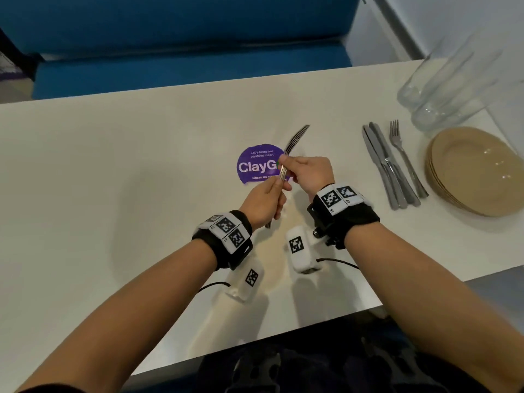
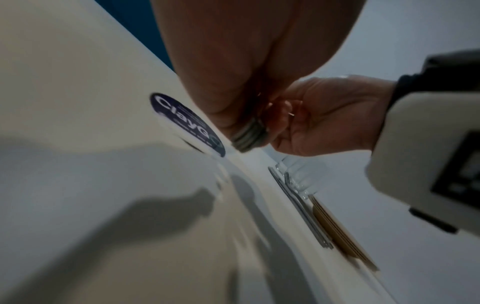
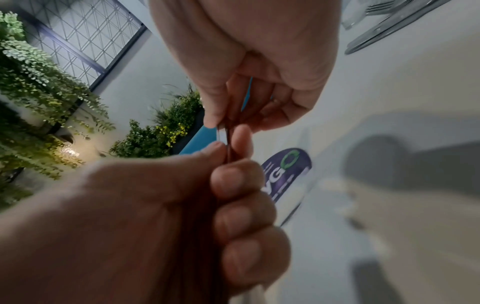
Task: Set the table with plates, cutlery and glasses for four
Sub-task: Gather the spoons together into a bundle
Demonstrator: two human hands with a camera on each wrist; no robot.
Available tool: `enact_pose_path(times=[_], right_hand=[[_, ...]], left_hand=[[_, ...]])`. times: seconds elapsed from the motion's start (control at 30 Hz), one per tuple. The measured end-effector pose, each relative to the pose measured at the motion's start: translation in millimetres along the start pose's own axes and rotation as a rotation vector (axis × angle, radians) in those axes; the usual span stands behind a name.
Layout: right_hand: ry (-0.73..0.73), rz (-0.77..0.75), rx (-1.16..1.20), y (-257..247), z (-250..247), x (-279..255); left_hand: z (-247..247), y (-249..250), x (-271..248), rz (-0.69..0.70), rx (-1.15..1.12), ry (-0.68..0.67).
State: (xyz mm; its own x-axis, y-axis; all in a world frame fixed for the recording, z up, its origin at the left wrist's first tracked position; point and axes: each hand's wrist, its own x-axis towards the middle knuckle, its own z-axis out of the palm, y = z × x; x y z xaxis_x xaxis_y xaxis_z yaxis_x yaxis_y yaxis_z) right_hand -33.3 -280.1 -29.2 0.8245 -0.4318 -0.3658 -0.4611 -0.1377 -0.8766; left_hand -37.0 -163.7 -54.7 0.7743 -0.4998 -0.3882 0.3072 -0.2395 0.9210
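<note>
Head view: left hand grips a bundle of forks by the handles above the white table; right hand pinches one fork's neck. Stiff, slick steel; separate at the handles.

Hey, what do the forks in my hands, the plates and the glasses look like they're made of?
Forks: polished metal, likely stainless steel; grey with bright glints.
Plates: tan and glossy, with small highlights; glazed ceramic or melamine, hard to tell which.
Glasses: clear and see-through with thick bases; probably glass, maybe clear plastic.
</note>
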Motion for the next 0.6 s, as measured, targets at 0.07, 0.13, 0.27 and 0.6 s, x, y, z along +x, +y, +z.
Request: enact_pose_path(times=[0.07, 0.13, 0.27, 0.6], right_hand=[[-0.025, 0.019, -0.011, 8, -22, 10], [-0.078, 0.014, -0.070, 17, -49, 22], [-0.096, 0.042, -0.256, 39, -100, 54], [-0.086, -0.021, -0.835, 40, -152, 98]], left_hand=[[23, 1, 17, -0.034, -0.052, -0.002], [50, 4, 35, -0.071, -0.142, -0.005], [101, 8, 64, -0.151, -0.195, -0.014], [130, 26, 106, -0.209, -0.089, 0.120]])
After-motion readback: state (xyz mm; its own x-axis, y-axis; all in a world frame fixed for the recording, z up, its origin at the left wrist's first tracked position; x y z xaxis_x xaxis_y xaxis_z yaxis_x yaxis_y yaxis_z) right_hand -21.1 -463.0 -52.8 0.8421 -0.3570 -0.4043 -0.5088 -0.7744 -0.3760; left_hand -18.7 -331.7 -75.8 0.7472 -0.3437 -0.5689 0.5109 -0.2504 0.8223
